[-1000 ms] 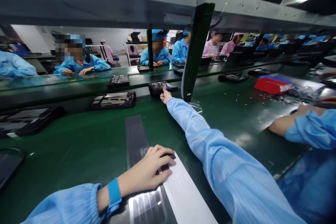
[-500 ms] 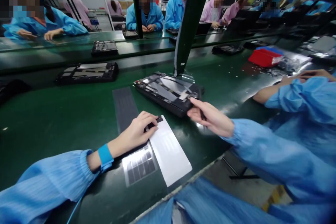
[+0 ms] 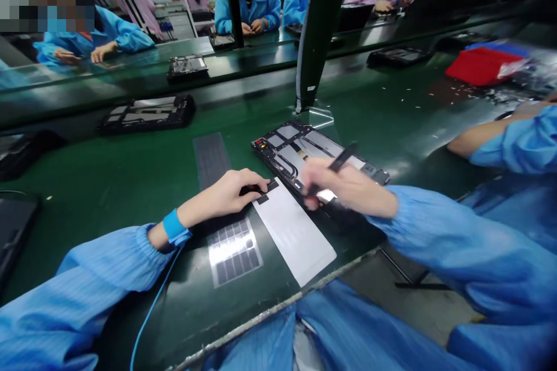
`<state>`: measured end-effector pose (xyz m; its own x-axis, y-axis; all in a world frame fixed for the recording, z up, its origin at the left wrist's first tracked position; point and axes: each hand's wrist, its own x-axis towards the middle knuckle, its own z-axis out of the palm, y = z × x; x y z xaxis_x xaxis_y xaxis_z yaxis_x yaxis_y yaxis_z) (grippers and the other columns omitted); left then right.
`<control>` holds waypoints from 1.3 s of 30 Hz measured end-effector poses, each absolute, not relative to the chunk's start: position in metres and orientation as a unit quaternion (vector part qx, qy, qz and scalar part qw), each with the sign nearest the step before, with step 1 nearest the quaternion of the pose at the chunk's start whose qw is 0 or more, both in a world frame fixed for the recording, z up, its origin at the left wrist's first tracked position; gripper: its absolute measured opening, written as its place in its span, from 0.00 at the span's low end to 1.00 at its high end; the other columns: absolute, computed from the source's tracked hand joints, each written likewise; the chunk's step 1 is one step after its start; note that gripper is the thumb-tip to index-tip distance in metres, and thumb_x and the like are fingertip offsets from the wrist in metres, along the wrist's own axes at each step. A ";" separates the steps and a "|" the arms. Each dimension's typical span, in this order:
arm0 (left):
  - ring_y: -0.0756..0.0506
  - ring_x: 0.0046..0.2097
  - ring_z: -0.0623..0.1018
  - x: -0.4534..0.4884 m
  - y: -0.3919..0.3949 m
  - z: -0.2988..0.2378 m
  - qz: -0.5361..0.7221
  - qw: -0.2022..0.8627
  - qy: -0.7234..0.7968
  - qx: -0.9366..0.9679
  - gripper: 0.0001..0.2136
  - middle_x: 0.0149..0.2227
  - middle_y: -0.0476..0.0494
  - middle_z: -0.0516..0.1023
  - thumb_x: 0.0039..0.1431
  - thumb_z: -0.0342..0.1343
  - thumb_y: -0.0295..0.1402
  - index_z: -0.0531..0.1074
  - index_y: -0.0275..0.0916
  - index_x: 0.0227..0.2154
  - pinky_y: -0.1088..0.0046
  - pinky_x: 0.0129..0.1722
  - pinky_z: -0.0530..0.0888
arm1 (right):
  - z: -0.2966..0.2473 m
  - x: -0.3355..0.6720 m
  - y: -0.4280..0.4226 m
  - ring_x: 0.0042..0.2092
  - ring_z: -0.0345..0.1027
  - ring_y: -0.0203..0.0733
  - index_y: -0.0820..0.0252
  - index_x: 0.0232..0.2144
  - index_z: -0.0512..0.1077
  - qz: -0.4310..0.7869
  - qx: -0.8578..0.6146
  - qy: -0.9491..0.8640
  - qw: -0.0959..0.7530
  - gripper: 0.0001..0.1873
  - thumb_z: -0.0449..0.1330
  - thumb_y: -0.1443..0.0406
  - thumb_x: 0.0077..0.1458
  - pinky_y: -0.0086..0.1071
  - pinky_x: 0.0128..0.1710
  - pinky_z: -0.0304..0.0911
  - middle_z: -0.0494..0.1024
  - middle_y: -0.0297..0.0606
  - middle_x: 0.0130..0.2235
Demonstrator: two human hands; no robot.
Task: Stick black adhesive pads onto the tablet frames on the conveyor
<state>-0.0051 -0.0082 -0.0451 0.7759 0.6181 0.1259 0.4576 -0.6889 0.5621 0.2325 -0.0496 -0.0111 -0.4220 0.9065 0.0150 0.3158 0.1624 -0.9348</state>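
Left hand [image 3: 221, 196] pinches a black strip [image 3: 261, 188] on a white sheet [image 3: 293, 232], right hand [image 3: 343, 182] grips a black pen-shaped tool [image 3: 342, 157] over an open tablet frame [image 3: 282, 148]; one slip could scratch its exposed parts.

You're in a pale blue ribbed smock [image 3: 435, 249]; just past your elastic left cuff [image 3: 145, 237], a blue wrist strap [image 3: 174, 227] trails a thin blue cord [image 3: 151, 307]!

Right hand [image 3: 343, 184]: black stylus [image 3: 342, 160] over tablet frame [image 3: 282, 149].
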 end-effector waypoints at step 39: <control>0.45 0.47 0.68 0.025 -0.016 -0.061 0.306 0.236 0.284 0.877 0.07 0.48 0.40 0.69 0.54 0.49 0.24 0.56 0.39 0.32 0.67 0.44 0.67 | -0.051 0.225 -0.014 0.18 0.66 0.32 0.60 0.21 0.58 0.354 -0.390 -0.725 0.443 0.12 0.55 0.64 0.52 0.26 0.16 0.62 0.64 0.29 0.20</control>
